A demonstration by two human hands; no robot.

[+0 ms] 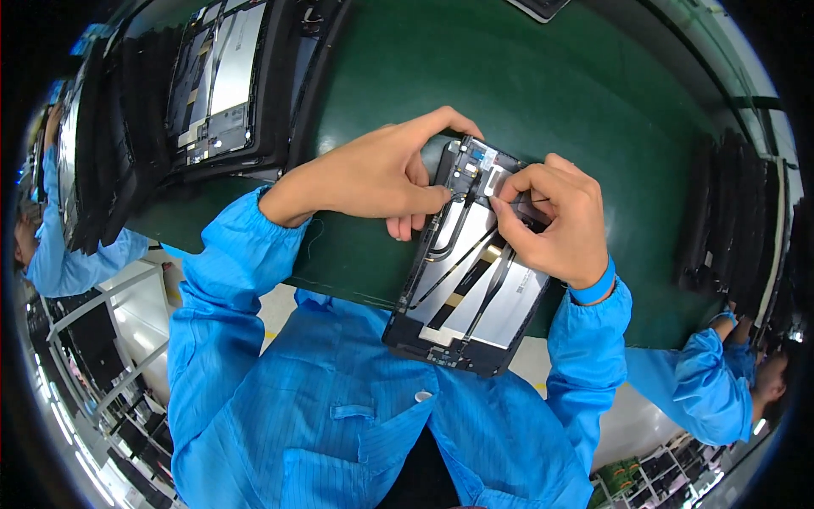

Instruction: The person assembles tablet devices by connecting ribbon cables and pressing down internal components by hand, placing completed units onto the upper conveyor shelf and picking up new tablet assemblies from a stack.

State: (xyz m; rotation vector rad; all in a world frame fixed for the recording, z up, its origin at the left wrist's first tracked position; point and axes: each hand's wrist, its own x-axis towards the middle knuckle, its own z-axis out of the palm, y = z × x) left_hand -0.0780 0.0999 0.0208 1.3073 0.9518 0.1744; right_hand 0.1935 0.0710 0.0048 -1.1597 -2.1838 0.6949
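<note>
An opened tablet (517,310) with a silver plate, black flat cables and small boards showing lies tilted in front of me, its near end over the table's front edge. My left hand (373,174) grips its far left corner, with the thumb on the inner side by the frame and a finger at the top edge. Over the tablet's upper right part, the fingertips of my right hand (560,220) are pinched together. What they hold, if anything, is too small to make out. A blue band (593,284) circles my right wrist.
Black trays holding opened tablets (225,76) are stacked at the left on the green table (593,93). More black trays (721,212) stand at the right. A device's corner (540,7) shows at the far edge. Blue-sleeved co-workers sit at left (85,254) and right (704,390).
</note>
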